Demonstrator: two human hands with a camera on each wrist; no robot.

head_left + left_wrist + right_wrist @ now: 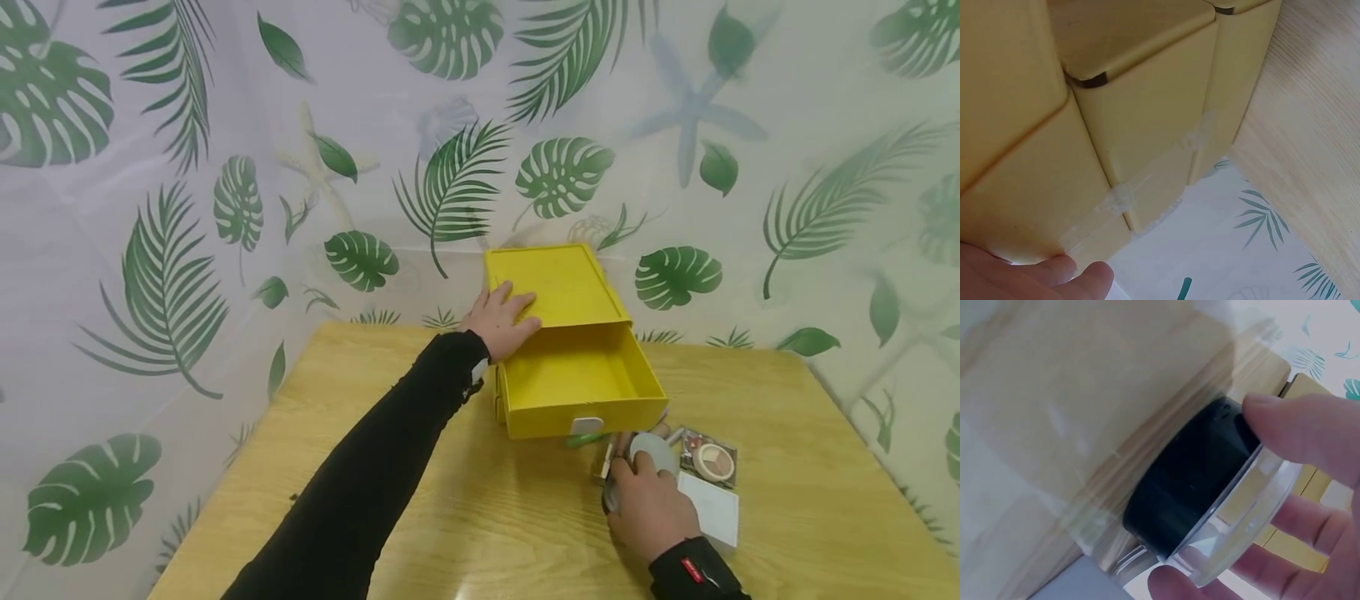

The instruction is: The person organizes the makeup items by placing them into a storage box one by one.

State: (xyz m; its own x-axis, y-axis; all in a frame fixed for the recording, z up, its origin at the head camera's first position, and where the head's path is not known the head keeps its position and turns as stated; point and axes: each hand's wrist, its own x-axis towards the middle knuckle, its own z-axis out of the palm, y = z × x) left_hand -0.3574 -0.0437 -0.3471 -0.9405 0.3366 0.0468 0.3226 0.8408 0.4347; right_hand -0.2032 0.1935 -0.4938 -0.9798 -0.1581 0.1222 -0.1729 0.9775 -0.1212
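A yellow box (558, 283) stands at the back of the table, its drawer (581, 375) pulled out toward me. My left hand (501, 321) rests on the box's top near the left edge, fingers spread; in the left wrist view its fingertips (1094, 281) lie along the yellow surface. In front of the drawer, my right hand (654, 510) grips a round cosmetic jar (1194, 481), black on one part and clear on the other. The right wrist view shows the thumb at the jar's upper edge and the fingers under its clear part. The drawer's visible floor is bare yellow.
Beside my right hand lie a palette with a round three-toned compact (712, 461) and a white box (711, 510). A green item (587, 439) shows under the drawer's front edge. The wooden table (817, 467) meets a leaf-patterned sheet (450, 108) at the back.
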